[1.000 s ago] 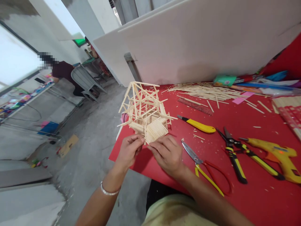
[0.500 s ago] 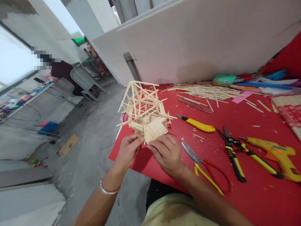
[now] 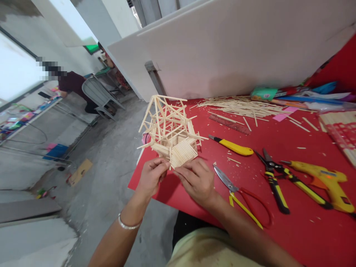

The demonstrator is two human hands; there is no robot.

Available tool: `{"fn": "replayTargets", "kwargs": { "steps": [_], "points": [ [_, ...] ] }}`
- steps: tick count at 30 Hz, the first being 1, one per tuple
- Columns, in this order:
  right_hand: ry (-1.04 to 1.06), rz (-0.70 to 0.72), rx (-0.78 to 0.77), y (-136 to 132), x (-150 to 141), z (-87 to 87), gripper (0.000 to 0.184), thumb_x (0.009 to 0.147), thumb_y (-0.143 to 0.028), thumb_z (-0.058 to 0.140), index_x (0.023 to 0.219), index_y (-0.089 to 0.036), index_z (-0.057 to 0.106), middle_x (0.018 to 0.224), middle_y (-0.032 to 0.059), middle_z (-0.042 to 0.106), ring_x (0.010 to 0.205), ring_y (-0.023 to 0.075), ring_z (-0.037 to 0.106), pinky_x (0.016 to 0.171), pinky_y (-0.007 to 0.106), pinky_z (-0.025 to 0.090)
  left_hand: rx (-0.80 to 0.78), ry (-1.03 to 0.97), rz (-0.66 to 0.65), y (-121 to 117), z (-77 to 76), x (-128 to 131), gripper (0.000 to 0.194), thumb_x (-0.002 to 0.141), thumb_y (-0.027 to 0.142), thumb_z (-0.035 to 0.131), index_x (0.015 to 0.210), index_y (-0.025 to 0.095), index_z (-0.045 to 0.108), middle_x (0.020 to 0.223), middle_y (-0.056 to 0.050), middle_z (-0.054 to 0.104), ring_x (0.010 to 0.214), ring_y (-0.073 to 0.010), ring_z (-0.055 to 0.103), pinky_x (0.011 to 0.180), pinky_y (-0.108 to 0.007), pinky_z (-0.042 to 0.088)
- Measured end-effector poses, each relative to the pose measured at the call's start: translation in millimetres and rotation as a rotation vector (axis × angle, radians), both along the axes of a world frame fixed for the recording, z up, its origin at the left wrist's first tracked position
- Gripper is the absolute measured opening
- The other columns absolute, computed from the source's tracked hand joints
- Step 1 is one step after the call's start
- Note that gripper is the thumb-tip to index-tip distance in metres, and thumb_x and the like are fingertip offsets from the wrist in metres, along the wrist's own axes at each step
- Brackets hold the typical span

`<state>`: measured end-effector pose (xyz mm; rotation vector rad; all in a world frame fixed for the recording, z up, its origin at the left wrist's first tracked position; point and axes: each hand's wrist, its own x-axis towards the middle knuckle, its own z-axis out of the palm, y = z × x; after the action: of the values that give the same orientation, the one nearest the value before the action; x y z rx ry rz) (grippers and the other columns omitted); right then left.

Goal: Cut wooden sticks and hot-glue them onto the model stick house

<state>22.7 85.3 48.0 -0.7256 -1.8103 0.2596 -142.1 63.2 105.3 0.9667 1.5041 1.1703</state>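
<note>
A model house frame [image 3: 164, 120] built of thin wooden sticks stands at the near left corner of the red table. At its front is a slatted panel of sticks [image 3: 183, 152] laid side by side. My left hand [image 3: 152, 174] pinches the model's front edge at the panel's left corner, thumb against fingers. Bent fingers of my right hand [image 3: 198, 180] grip the panel's lower edge. The exact contact under the fingertips is hidden on both sides.
On the red table [image 3: 294, 230] lie a yellow utility knife [image 3: 236, 147], scissors [image 3: 226, 180], cutters [image 3: 278, 174], a yellow glue gun [image 3: 325, 178], a ruler [image 3: 229, 124] and loose sticks [image 3: 241, 105]. A white board [image 3: 222, 52] stands behind. A person [image 3: 73, 85] sits far left.
The view has shifted very slightly. Both hands keep the same hold on the model, and nothing on the table has been moved.
</note>
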Motion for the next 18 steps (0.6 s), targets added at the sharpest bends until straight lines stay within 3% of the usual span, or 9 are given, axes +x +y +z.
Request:
{"fn": "replayTargets", "kwargs": {
  "steps": [18],
  "points": [
    [-0.108, -0.039, 0.212, 2.0, 1.5, -7.2, 0.034, 0.082, -0.008, 0.069, 0.115, -0.017, 0.066, 0.092, 0.0064, 0.069, 0.088, 0.0179, 0.058, 0.08, 0.032, 0.052, -0.007, -0.01, 0.001, 0.1, -1.2, -0.7, 0.026, 0.073, 0.032, 0.071, 0.057, 0.017, 0.058, 0.044, 0.005, 0.04, 0.043, -0.0071, 0.031, 0.043, -0.023, 0.019]
  ]
}}
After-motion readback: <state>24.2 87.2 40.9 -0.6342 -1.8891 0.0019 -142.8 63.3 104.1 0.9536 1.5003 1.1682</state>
